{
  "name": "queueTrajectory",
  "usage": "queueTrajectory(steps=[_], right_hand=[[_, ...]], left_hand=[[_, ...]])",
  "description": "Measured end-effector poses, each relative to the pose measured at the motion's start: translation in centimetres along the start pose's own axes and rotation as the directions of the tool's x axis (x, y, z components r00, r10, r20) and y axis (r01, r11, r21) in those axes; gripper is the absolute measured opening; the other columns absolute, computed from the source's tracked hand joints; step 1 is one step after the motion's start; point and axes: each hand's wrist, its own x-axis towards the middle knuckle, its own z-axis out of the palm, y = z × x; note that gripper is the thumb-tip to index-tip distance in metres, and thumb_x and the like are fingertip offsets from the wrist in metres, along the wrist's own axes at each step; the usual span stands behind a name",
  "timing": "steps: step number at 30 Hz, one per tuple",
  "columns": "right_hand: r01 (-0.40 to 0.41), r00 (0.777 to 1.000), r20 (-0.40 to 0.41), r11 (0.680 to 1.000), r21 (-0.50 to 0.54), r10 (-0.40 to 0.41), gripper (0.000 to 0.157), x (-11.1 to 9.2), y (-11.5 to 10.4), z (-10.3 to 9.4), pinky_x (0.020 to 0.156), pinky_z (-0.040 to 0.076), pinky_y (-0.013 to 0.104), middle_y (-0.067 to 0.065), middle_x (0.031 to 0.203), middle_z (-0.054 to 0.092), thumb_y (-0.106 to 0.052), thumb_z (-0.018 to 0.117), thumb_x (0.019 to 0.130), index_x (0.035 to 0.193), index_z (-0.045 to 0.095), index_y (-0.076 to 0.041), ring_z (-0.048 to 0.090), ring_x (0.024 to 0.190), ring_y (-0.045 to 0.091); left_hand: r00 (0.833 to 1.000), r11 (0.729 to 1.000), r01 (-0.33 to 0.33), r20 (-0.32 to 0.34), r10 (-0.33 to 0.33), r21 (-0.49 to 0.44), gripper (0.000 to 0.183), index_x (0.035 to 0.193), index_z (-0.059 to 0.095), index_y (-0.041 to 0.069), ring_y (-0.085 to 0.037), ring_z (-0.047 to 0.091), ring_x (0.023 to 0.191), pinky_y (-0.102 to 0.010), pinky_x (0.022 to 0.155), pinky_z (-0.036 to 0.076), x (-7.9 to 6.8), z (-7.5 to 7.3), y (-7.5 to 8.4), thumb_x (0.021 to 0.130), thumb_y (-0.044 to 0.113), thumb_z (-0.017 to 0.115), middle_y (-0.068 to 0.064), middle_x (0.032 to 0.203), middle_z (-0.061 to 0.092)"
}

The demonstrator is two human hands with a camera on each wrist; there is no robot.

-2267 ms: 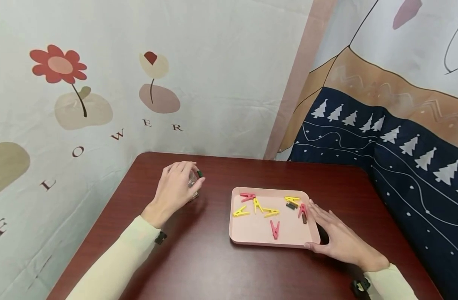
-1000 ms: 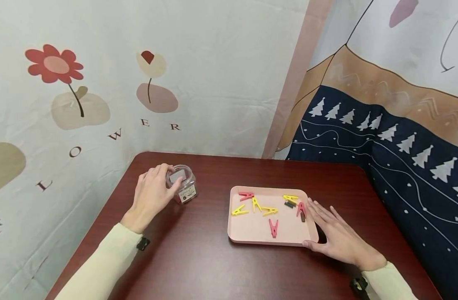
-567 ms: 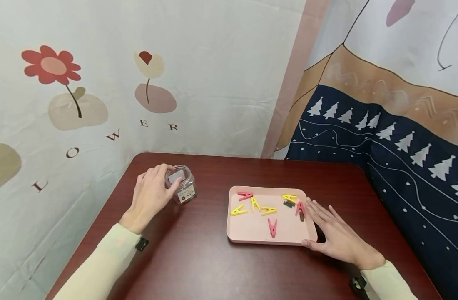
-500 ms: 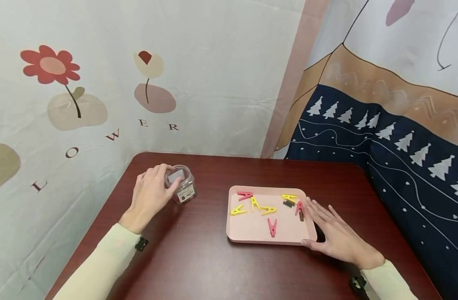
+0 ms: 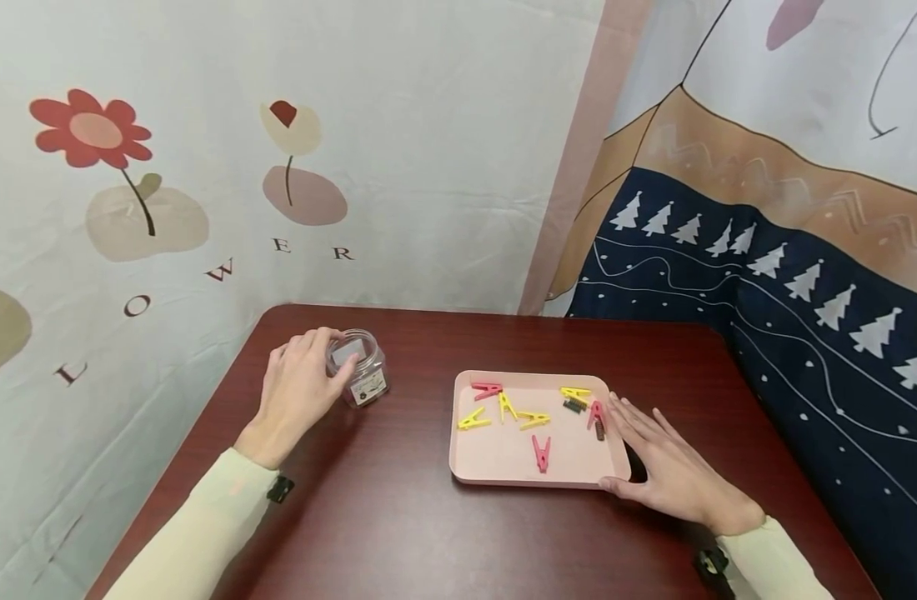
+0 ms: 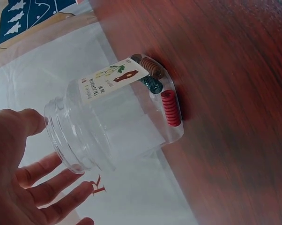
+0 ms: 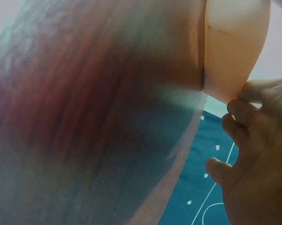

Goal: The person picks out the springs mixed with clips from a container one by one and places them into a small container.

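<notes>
My left hand point(image 5: 297, 385) holds an upright clear jar point(image 5: 374, 360) by its open mouth, thumb on one side of the rim and fingers on the other. The jar stands on the table with a printed label. Through its wall, the left wrist view shows a red coil spring point(image 6: 171, 108), a dark green spring point(image 6: 152, 85) and a brown spring point(image 6: 152, 68) at the bottom. My right hand point(image 5: 676, 475) rests against the right side of a pink tray point(image 5: 496, 462), fingers extended and thumb at the near corner. The tray holds several yellow and red clothespins.
Near the tray's right side lie a dark green spring point(image 5: 574, 406) and a brown spring point(image 5: 599, 430). A red clothespin point(image 5: 542, 455) lies toward the front. Printed curtains point(image 5: 428, 167) hang behind the dark red wooden table point(image 5: 398, 517).
From 2.3 to 1.0 seconds ago, my left hand and the jar moved left, and the jar's open mouth came into view. Since then both hands have stayed put; the head view drifts slightly.
</notes>
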Motion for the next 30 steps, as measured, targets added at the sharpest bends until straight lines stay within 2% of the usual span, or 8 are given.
queueTrajectory(steps=[9,16,23,26,30], right_hand=[[0.028,1.0,-0.011,0.999,-0.018,-0.028,0.117,0.2,0.2,0.2,0.139,0.024,0.083,0.008,0.194,0.03,-0.08,0.078,0.097,0.186,0.032,-0.019,0.033,0.179,0.043],[0.018,1.0,-0.011,1.0,-0.013,-0.019,0.117,0.1,0.3,0.2,0.139,0.023,0.083,0.008,0.194,0.031,-0.079,0.079,0.096,0.186,0.032,-0.019,0.033,0.179,0.042],[0.028,1.0,-0.013,1.0,-0.007,-0.029,0.118,0.1,0.4,0.5,0.139,0.023,0.083,0.007,0.194,0.03,-0.08,0.078,0.097,0.186,0.032,-0.019,0.033,0.18,0.041],[0.02,1.0,-0.005,1.0,-0.004,-0.02,0.118,0.1,0.4,0.5,0.14,0.021,0.083,0.008,0.194,0.03,-0.081,0.078,0.096,0.186,0.031,-0.019,0.032,0.18,0.042],[0.011,1.0,-0.001,1.0,0.001,-0.011,0.119,0.1,0.5,0.2,0.14,0.02,0.083,0.009,0.194,0.031,-0.079,0.078,0.096,0.186,0.03,-0.019,0.032,0.179,0.044]], left_hand=[[1.0,1.0,0.001,-0.024,-0.001,-0.008,0.038,0.132,0.074,0.002,-0.05,0.074,0.118,-0.074,0.111,0.051,0.0,-0.1,0.6,0.105,0.026,0.082,-0.024,0.122,0.081],[0.997,0.998,-0.053,-0.062,0.051,-0.029,0.037,0.131,0.074,0.003,-0.047,0.074,0.126,-0.074,0.115,0.05,0.5,0.3,2.2,0.104,0.026,0.085,-0.021,0.127,0.082],[0.988,0.989,-0.135,-0.082,0.13,-0.054,0.036,0.132,0.076,0.008,-0.041,0.076,0.12,-0.07,0.117,0.05,0.6,0.7,4.9,0.104,0.028,0.086,-0.012,0.115,0.081],[0.987,0.986,-0.157,-0.054,0.154,-0.058,0.039,0.135,0.076,0.009,-0.04,0.076,0.12,-0.07,0.121,0.049,0.8,0.9,6.4,0.104,0.031,0.087,-0.011,0.122,0.082],[0.98,0.978,-0.199,-0.01,0.198,-0.056,0.043,0.137,0.076,0.011,-0.038,0.076,0.128,-0.068,0.124,0.05,1.0,1.4,8.7,0.104,0.036,0.088,-0.011,0.138,0.081]])
